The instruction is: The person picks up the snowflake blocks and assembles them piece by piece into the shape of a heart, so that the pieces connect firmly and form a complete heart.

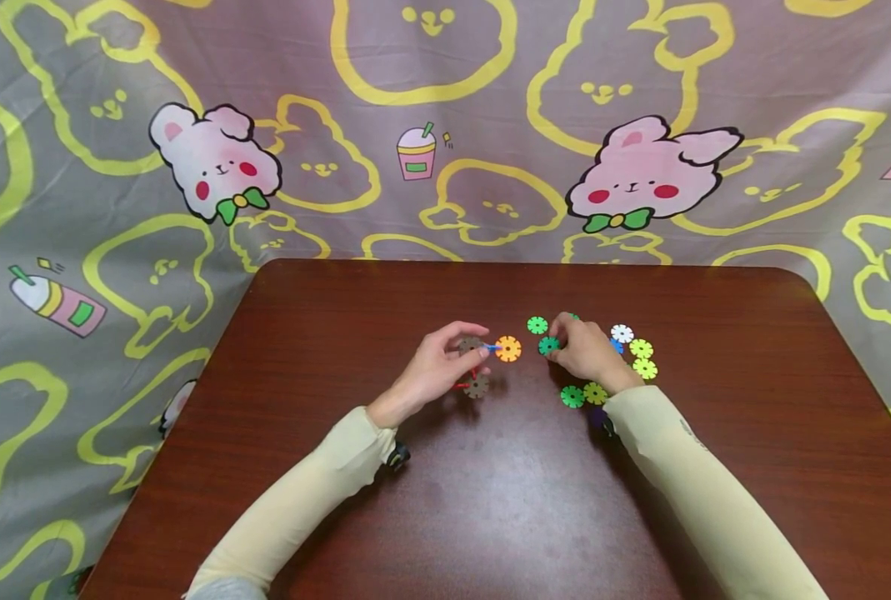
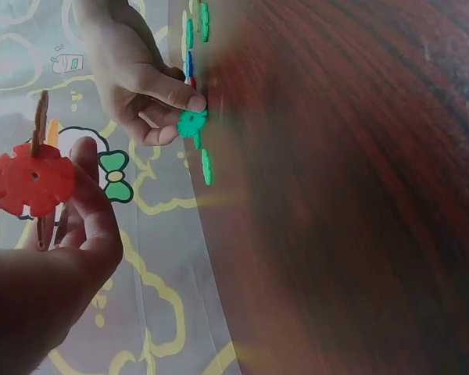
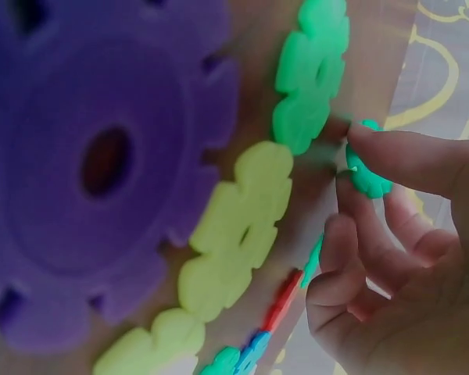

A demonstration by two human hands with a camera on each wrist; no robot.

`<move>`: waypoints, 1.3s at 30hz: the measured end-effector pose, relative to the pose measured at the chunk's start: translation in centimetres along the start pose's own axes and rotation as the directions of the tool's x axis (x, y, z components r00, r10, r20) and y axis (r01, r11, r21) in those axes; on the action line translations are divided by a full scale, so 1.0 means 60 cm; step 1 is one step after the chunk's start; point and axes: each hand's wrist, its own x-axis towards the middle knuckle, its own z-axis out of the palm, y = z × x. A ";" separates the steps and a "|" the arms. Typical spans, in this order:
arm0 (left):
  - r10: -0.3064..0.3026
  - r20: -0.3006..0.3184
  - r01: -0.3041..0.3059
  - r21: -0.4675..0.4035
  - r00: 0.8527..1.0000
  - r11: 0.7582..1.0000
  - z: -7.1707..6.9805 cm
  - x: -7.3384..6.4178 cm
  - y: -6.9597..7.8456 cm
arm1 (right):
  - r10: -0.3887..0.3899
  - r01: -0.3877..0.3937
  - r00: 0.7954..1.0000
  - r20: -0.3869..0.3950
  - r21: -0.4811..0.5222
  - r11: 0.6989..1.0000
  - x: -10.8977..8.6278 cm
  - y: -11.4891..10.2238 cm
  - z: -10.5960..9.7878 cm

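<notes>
Pinched between thumb and fingers of the right hand [image 1: 583, 350] is a green disc [image 1: 548, 346]; the left hand [image 1: 437, 362] grips a joined cluster [image 1: 477, 385] of brown, red, blue and orange discs. Its orange disc [image 1: 508, 349] juts rightward, so the green one lies to its right, near but apart, roughly level with it in the head view. Loose discs [image 1: 644, 368] lie around the right hand on the table [image 1: 453, 517].

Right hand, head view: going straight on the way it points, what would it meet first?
Probably the bright green disc ahead of the right hand; the hand's height is unclear, so it might pass above.
</notes>
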 end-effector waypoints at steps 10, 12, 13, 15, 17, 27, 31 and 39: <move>0.025 0.004 -0.025 0.002 1.000 1.000 0.002 0.000 -0.002 | -0.049 0.050 0.999 -0.020 0.063 0.997 -0.012 -0.002 0.003; 0.019 0.004 -0.019 0.004 1.000 1.000 0.002 0.000 -0.002 | -0.057 0.060 0.998 -0.028 0.090 0.994 -0.015 -0.004 0.002; 0.015 0.002 -0.015 0.004 1.000 1.000 0.002 0.001 -0.002 | -0.063 0.066 0.997 -0.032 0.104 0.992 -0.017 -0.005 0.002; 0.016 -0.004 -0.016 0.009 1.000 1.000 0.002 0.001 -0.001 | -0.073 0.078 0.996 -0.048 0.123 0.989 -0.021 -0.009 -0.001; 0.022 -0.007 -0.022 0.010 1.000 1.000 0.002 0.003 -0.001 | -0.089 0.099 0.993 -0.074 0.141 0.985 -0.025 -0.013 -0.003; -0.027 -0.019 0.026 -0.058 0.999 0.998 -0.004 0.005 0.003 | -0.247 0.291 0.943 -0.222 0.194 0.937 -0.051 -0.037 -0.012; -0.048 -0.018 0.046 -0.093 0.999 0.995 -0.007 0.005 0.003 | -0.333 0.395 0.901 -0.280 0.206 0.895 -0.059 -0.049 -0.012; -0.078 0.016 0.079 -0.193 0.997 0.978 -0.008 0.004 0.004 | -0.436 0.494 0.850 -0.296 0.161 0.854 -0.070 -0.068 -0.008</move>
